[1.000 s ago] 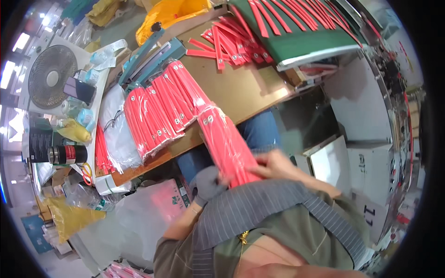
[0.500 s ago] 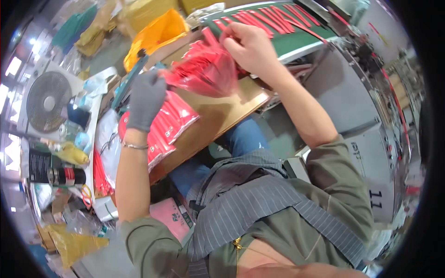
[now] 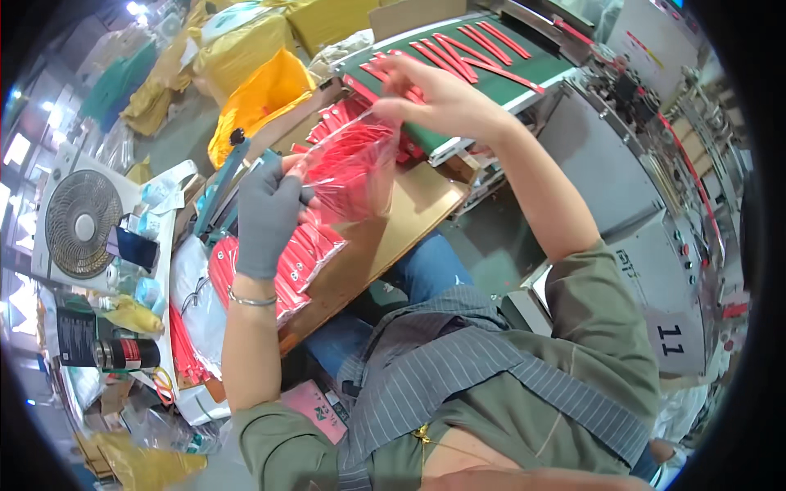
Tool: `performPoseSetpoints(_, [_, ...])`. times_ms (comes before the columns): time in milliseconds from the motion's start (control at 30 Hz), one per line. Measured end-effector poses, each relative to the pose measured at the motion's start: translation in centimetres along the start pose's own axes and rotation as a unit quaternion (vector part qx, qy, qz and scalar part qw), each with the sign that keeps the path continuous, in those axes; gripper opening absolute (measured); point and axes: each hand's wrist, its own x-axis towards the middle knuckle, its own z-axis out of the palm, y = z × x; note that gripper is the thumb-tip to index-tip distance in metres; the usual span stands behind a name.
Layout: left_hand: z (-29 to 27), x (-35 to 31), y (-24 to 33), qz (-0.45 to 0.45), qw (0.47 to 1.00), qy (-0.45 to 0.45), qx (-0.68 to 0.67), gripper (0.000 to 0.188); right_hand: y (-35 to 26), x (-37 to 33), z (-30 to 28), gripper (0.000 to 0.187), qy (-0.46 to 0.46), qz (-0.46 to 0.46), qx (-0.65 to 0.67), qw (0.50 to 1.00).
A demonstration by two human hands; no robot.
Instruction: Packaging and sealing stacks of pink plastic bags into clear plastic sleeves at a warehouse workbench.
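Observation:
A clear plastic bag [image 3: 356, 168] full of thin red strips hangs in front of me above a cardboard surface. My left hand [image 3: 274, 209], in a grey glove with bare fingertips, is closed on the bag's left edge. At the bag's upper right corner is my right hand [image 3: 426, 98], bare. Its thumb lies close to the plastic, and its fingers are smeared by motion, so I cannot tell whether it grips the corner. Below my left hand lie several flat packs of red strips [image 3: 307, 258]. More red strips [image 3: 332, 119] stand bunched behind the bag.
A green conveyor belt [image 3: 524, 78] carries several red strips at the back. The cardboard surface [image 3: 409, 204] lies across my lap. An orange sack [image 3: 262, 94] stands at the back left. On the left are a fan [image 3: 82, 225] and a black flask [image 3: 127, 353]; a grey machine cabinet [image 3: 589, 155] is on the right.
The bag has moved slightly down and spread wider, showing the strips inside. My left hand is lower; my right hand's thumb and fingers have moved apart. Fewer strips show on the belt.

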Motion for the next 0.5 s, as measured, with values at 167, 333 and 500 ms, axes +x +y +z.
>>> performPoseSetpoints(167, [-0.9, -2.3, 3.9, 0.05, 0.994, 0.078, -0.05, 0.019, -2.9, 0.4, 5.7, 0.025, -0.083, -0.152, -0.046, 0.984])
performPoseSetpoints(333, [-4.6, -2.1, -2.0, 0.222, 0.967, 0.111, 0.055, 0.05, -3.3, 4.0, 9.5, 0.023, -0.157, 0.072, 0.174, 0.969])
performPoseSetpoints(500, [-5.6, -0.5, -16.9, -0.132, 0.975, 0.113, -0.137, 0.034, 1.2, 8.8, 20.9, 0.035, -0.241, 0.071, 0.064, 0.966])
